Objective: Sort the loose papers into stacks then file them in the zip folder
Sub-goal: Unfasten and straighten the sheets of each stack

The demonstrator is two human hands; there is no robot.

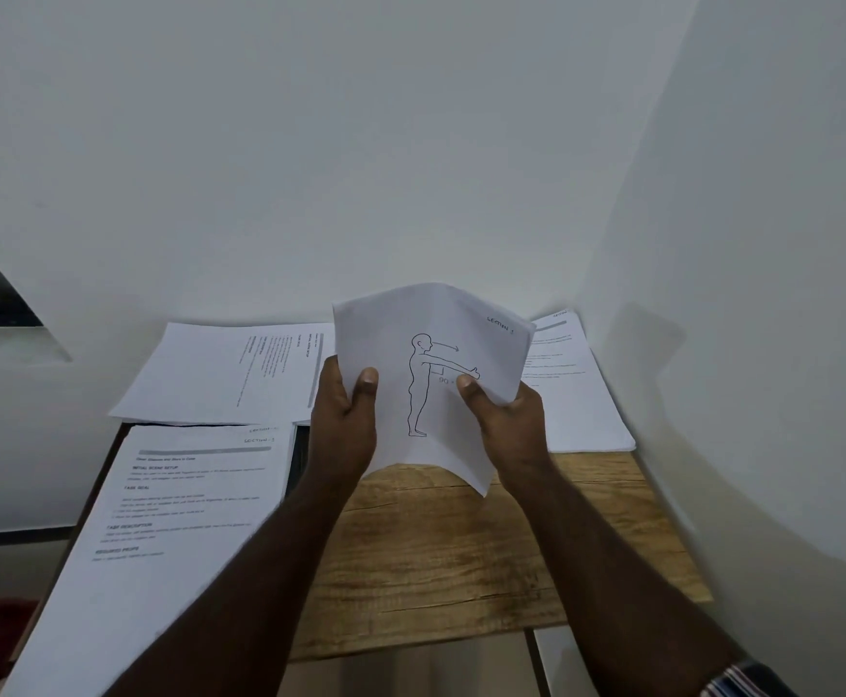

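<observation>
Both hands' fingers closed on paper bundle (431,379): left hand (343,420), right hand (509,420), above table (461,545)

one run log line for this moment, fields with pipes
both hands: left hand and right hand hold white figure-drawing sheets above wooden table | three paper stacks down | zip folder unseen
</observation>
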